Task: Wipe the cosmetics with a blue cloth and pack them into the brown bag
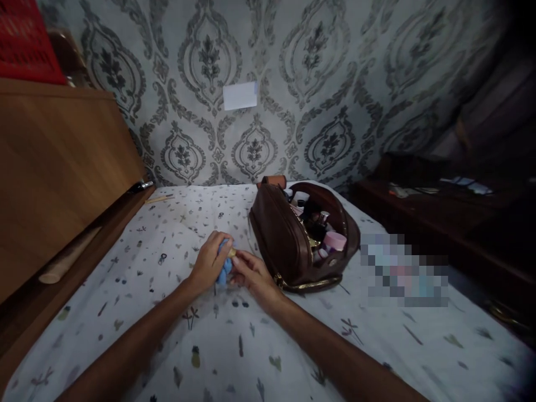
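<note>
Blue, soft-looking crumpled cloth [224, 272] is in the person's grasp, low over a white sheet printed with small plant motifs [215, 357], just left of the bag. Left hand [207, 262]: fingers curled over the top of the cloth, thumb along its near side, closed on it. Right hand [255, 273]: thumb and forefinger pinched together at a small yellowish piece [231, 253] at the cloth's edge, other fingers bent beneath. Exact nature of the piece: too small to tell.

Dark brown leather bag with a gold zip [282, 234] stands beside the right hand, top gaping. Inside, a jumble of small containers, among them a pink round-lidded pot [335, 241] near the front end. Tan-brown strap loop [275, 181] at the far end.

Left: brown wooden panel [54, 178], red plastic basket [29, 42] above. Behind: grey damask-patterned wall [293, 139] bearing a white rectangular plate [240, 96]. Right of the bag, a pixelated patch hides whatever lies on the sheet; dark wooden furniture [372, 195] beyond, in shadow.
</note>
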A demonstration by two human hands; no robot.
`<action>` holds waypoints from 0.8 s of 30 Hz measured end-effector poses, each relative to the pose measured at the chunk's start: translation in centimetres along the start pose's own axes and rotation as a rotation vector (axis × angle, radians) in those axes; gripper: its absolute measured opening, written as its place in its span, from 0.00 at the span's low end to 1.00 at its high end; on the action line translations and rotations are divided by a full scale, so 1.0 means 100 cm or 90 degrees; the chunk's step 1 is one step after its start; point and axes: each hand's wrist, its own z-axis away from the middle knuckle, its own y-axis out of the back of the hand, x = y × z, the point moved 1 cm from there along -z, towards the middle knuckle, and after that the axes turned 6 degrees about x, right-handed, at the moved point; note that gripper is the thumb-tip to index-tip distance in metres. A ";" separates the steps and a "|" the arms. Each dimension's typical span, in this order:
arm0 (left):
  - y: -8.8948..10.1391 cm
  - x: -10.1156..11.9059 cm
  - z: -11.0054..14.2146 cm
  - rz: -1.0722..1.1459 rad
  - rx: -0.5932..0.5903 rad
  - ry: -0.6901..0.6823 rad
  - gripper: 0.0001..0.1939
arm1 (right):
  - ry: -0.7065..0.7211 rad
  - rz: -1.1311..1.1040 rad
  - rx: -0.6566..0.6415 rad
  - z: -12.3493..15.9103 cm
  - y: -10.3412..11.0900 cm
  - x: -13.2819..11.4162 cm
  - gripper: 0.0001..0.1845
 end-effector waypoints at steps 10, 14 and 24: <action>0.003 -0.019 0.016 0.108 0.006 0.067 0.25 | -0.032 -0.028 0.058 -0.005 0.006 0.001 0.23; 0.000 -0.019 0.019 0.032 -0.022 -0.063 0.22 | -0.047 -0.059 0.059 -0.005 0.006 -0.004 0.22; 0.004 -0.016 0.020 -0.011 -0.059 -0.059 0.14 | 0.016 0.057 0.017 -0.004 0.005 0.002 0.25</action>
